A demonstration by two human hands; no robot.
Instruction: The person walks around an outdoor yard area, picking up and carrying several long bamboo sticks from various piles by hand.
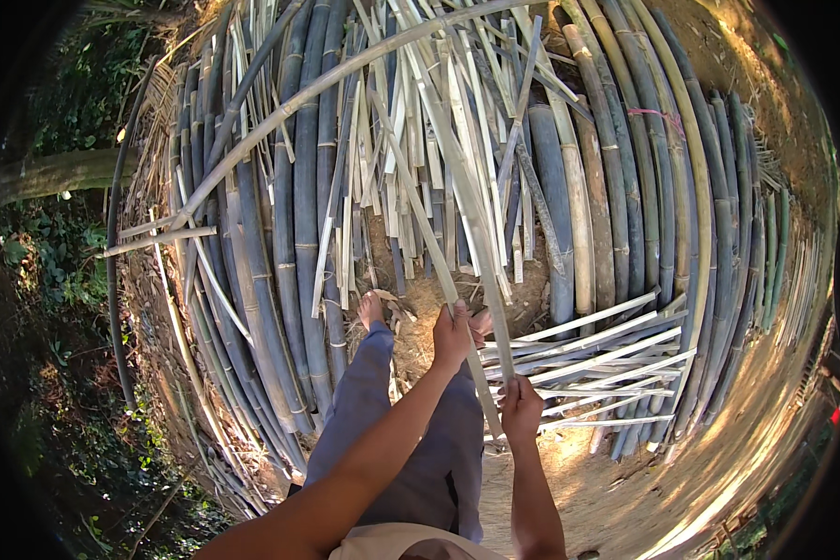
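Note:
My left hand (pixel 453 333) is closed around a long, flat bamboo strip (pixel 483 396), whose lower end hangs past it near my right leg. Lower and to the right, my right hand (pixel 521 408) grips the near end of another pale bamboo strip (pixel 499 322). Both strips slant away from me toward the pile ahead and lie close together. How far they run among the pile's other strips is hard to make out. My fingers cover the parts they hold.
Split bamboo strips (pixel 397 177) lie heaped ahead over dark bamboo poles (pixel 306 177). A long pale pole (pixel 294 101) crosses them. Several cut strips (pixel 607 359) rest crosswise on poles at my right. My bare foot (pixel 371 310) stands on dirt. Bushes (pixel 56 252) border the left.

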